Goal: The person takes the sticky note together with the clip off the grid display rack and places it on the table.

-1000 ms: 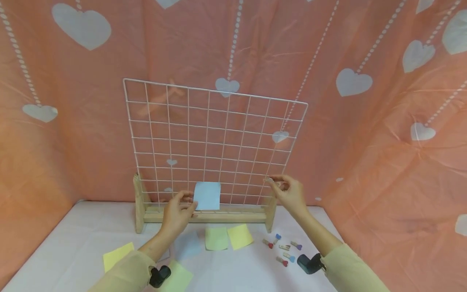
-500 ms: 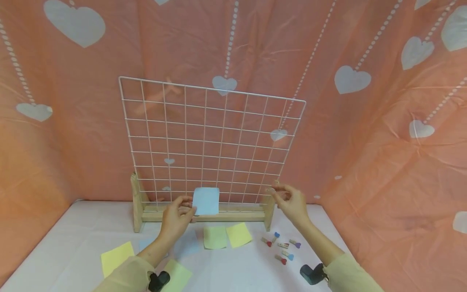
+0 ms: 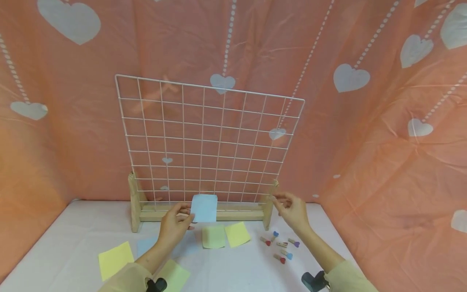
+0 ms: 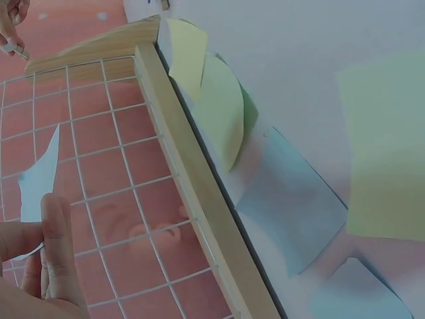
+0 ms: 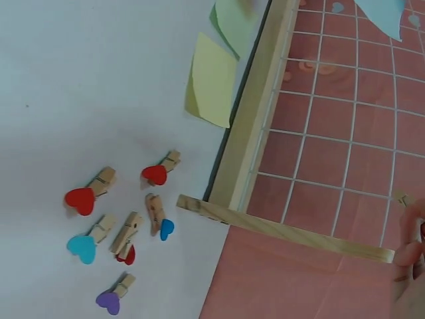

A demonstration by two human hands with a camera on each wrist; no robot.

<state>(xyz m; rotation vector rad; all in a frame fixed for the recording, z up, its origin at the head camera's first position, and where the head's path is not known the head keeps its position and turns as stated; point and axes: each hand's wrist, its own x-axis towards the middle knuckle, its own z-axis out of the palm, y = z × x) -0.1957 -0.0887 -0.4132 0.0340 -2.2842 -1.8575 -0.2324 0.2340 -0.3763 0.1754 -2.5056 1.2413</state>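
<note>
A light blue sticky note (image 3: 204,208) is pinched at its left edge by my left hand (image 3: 173,224), in front of the lower part of a white wire grid. Seen in the left wrist view, the note (image 4: 40,178) is curved. My right hand (image 3: 294,211) pinches a small wooden clothespin (image 4: 18,50) near the grid's right side, apart from the note. In the right wrist view only the tip of this clothespin (image 5: 404,199) shows beside the fingers. The grid stands in a wooden base (image 3: 233,215).
Several heart-topped clothespins (image 3: 282,245) lie on the white table at the right. Yellow (image 3: 238,234) and green (image 3: 213,237) sticky notes lie before the base. Another yellow note (image 3: 116,259) is at left, with blue and green ones near my left forearm. A pink heart-patterned cloth (image 3: 365,134) hangs behind.
Both hands have come down a little, the note and clothespin still held. The note has dropped lower against the grid. The head view has shifted slightly.
</note>
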